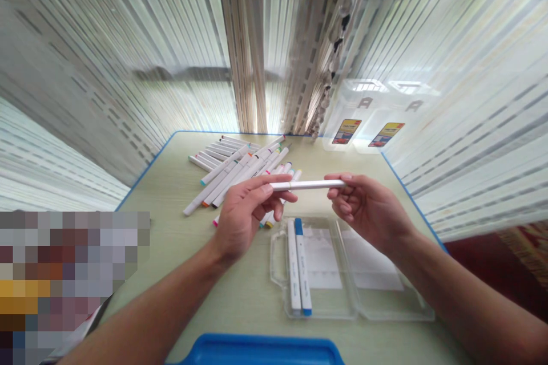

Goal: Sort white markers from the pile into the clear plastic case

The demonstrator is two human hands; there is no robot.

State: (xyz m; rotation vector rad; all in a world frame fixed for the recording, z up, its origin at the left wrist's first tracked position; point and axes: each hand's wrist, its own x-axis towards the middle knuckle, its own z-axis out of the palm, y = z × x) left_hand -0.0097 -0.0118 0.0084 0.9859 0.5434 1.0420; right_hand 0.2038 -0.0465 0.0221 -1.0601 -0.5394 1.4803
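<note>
A white marker lies level in the air between my two hands, above the table. My left hand pinches its left end between thumb and fingers, while my right hand grips the other end. Both ends of the marker are covered by fingertips. Below, an open clear plastic case holds a white marker and a blue-capped marker side by side near its handle. Behind my left hand spreads a loose pile of white markers with variously coloured ends.
Two clear cases with labels stand upright at the table's far right corner. White string curtains hang behind the table. A blue plastic edge shows at the near side. Something pixelated fills the lower left.
</note>
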